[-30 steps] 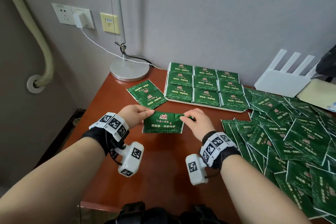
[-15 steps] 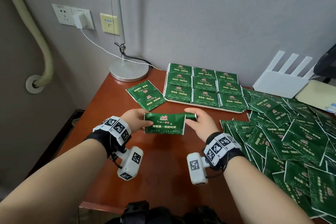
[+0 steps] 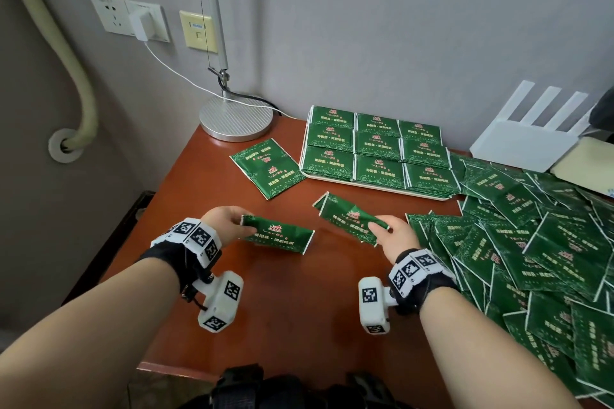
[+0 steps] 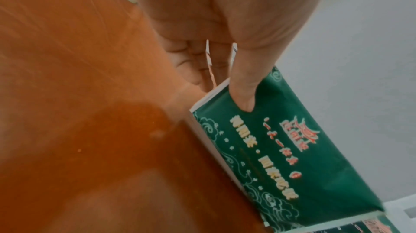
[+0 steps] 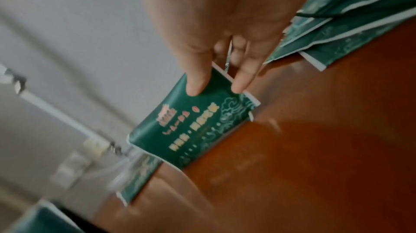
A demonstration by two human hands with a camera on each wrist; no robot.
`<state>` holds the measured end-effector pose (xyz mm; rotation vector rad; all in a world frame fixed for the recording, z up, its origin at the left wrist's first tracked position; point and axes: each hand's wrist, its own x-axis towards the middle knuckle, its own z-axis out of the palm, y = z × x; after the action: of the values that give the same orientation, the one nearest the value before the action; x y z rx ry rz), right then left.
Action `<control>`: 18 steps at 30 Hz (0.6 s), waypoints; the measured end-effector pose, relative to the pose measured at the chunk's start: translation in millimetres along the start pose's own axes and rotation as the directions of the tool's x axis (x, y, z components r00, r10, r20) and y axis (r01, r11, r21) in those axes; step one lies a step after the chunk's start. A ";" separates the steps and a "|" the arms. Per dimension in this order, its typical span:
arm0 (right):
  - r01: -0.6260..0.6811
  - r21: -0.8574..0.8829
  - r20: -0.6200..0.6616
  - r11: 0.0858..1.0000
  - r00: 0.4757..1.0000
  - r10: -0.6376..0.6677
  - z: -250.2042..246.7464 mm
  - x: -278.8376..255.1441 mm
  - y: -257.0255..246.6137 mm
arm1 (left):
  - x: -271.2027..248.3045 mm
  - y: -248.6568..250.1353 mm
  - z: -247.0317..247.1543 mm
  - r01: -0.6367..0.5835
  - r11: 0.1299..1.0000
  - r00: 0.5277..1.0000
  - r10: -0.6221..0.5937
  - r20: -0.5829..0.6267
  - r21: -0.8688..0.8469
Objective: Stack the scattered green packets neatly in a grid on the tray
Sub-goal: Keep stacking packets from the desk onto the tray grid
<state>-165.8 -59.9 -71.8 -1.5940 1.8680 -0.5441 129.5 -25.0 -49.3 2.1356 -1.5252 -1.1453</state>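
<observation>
From above, the bundle both hands shared a moment ago has split: the left hand [image 3: 222, 222] pinches one flat green foil packet [image 3: 278, 234], the right hand [image 3: 392, 236] another [image 3: 352, 219], both low over the red-brown counter [image 3: 282, 295], short of the white tray [image 3: 365, 183] and its packet grid. Two placements seem next.

The left wrist view shows thumb [image 4: 244, 94] on top.

The right wrist view shows fingertips [image 5: 198, 85] gripping the packet's edge.
</observation>
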 end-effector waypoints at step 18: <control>0.254 -0.288 0.242 0.923 0.952 -0.187 12.5 9.9 -12.8 | 14.0 36.5 21.8 -0.434 0.833 0.899 0.374 0.228 0.343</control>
<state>-148.8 -71.0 -74.2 -2.0058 1.6863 -0.1596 90.9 -47.6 -46.7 1.8195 -2.3046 -0.9280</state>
